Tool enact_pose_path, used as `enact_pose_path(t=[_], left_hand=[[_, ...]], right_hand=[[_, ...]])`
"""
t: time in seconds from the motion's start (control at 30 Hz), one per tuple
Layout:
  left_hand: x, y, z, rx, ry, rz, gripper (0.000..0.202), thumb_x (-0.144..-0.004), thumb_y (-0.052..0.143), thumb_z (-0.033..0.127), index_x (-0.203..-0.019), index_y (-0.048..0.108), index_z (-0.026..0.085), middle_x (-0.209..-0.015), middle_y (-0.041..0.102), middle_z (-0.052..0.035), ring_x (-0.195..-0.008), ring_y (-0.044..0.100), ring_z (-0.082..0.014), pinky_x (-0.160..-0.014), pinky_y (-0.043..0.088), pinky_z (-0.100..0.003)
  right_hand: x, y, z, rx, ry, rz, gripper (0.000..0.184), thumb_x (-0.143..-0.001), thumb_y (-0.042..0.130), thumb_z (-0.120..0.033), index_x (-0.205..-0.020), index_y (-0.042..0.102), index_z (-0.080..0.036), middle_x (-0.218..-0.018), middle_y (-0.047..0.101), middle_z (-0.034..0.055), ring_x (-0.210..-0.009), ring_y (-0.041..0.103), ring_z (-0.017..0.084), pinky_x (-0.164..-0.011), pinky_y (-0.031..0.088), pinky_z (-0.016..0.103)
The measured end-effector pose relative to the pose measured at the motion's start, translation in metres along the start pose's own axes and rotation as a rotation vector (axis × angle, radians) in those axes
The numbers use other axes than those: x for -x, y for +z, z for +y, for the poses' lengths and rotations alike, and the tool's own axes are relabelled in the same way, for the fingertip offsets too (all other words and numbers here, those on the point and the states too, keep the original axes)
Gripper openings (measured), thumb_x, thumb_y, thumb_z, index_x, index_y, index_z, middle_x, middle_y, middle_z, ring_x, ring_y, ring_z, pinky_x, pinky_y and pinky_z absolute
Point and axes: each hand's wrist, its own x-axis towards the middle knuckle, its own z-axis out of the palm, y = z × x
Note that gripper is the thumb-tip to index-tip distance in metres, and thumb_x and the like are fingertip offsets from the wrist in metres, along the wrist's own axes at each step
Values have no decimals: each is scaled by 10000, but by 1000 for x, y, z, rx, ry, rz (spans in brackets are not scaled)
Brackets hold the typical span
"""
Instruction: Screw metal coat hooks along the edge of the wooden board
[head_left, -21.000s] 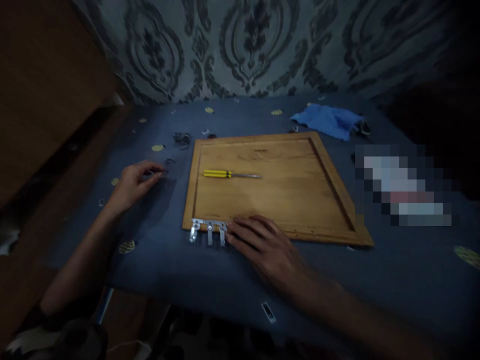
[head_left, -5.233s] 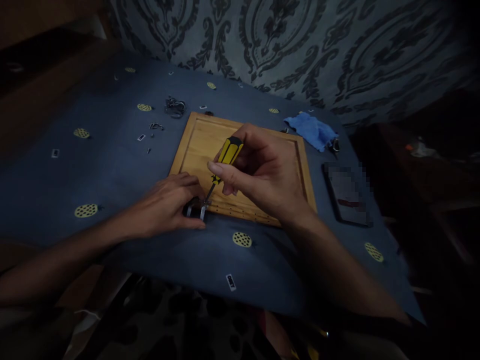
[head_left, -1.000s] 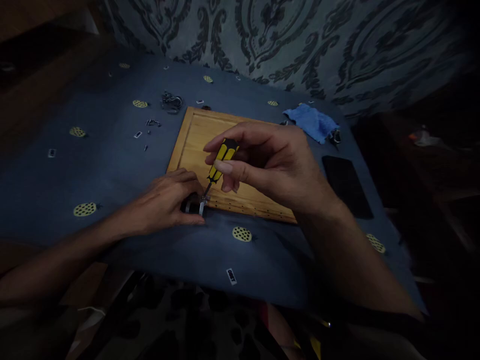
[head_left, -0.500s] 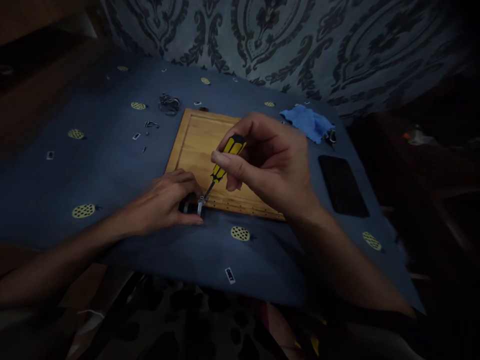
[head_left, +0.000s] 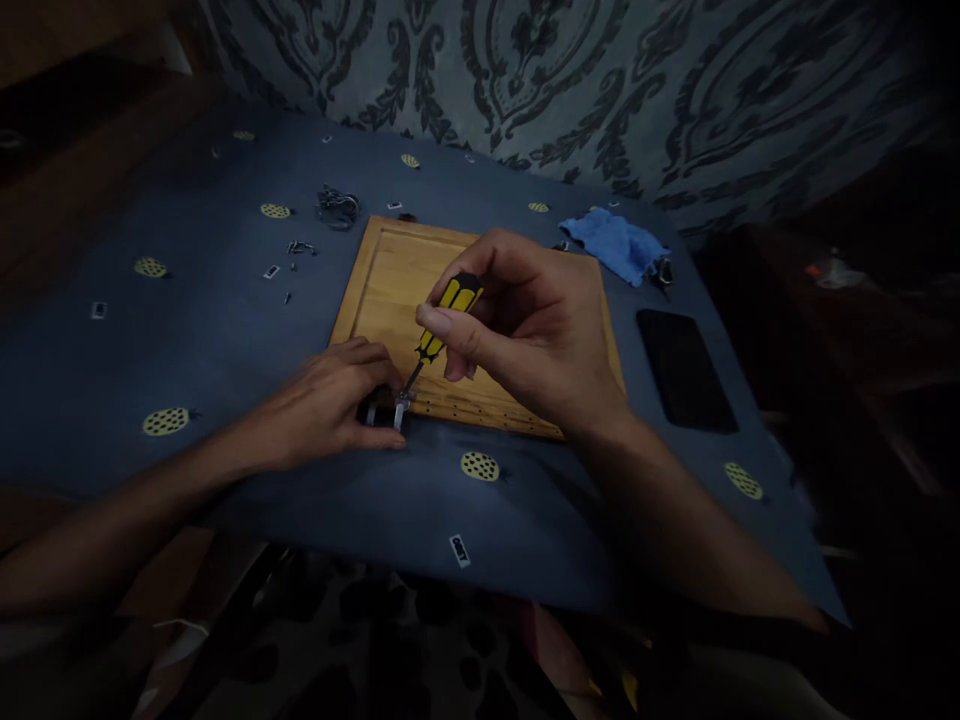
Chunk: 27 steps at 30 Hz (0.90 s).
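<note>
Between the thumb and fingers of my right hand (head_left: 525, 330) is a yellow and black screwdriver (head_left: 448, 308), tilted with its tip down on a small metal fitting (head_left: 401, 408). That fitting, a bracket-like piece, sits at the near edge of a wooden board (head_left: 420, 270), towards its left corner. My left hand (head_left: 337, 405) grips the fitting, thumb in front and fingers over the board's edge. A row of small dark holes runs along the board's near edge. The screw head under the tip is too small to make out.
Left of the board lie a bundle of metal pieces (head_left: 337, 207), some small metal parts (head_left: 301, 246) and a tiny screw-like piece (head_left: 287, 297). To the right are a blue cloth (head_left: 619, 245) and a black phone-like slab (head_left: 685, 370). A patterned wall (head_left: 555, 90) stands behind the table.
My right hand and the screwdriver handle have shifted slightly left, with the tip still at the fitting. My left hand keeps its place.
</note>
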Motion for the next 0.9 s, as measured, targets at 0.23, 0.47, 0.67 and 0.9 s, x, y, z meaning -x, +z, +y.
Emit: enact_pose_path(t=[0.23,0.47,0.67,0.9], left_hand=[[1,0,0,-14,-20,-5,420,-836,786,504,-1083,683,179,-1141,682,-79,-1073,637,-281,-930,516,-413],[0,0,-1,-33,13,4,428,-850,761,529,-1062,683,166,-1100,689,-84,-1043,641,-283,-890,519,-409],[2,1,-2,5,29,25,444,-867,731,561,-1082,681,176,-1104,688,-79,-1015,649,-269,-878,517,-399],[1,2,-3,-12,23,12,432,-859,744,555,-1067,674,183,-1125,688,-82,-1043,641,-275,-891,507,-402]], right_hand=[[0,-7,-2,-14,-14,-99,269,-886,787,-431,-997,663,-220,-881,689,-48,-599,667,70,-554,587,185],[0,-7,-3,-43,-17,-106,282,-877,793,-453,-917,678,-198,-879,702,-18,-567,662,79,-532,588,207],[-1,-7,-3,-70,-17,-95,314,-829,844,-434,-890,641,-201,-871,712,-17,-588,659,90,-514,589,213],[-1,-10,-3,-34,15,-160,268,-884,796,-422,-971,716,-182,-892,726,-5,-586,666,81,-574,606,219]])
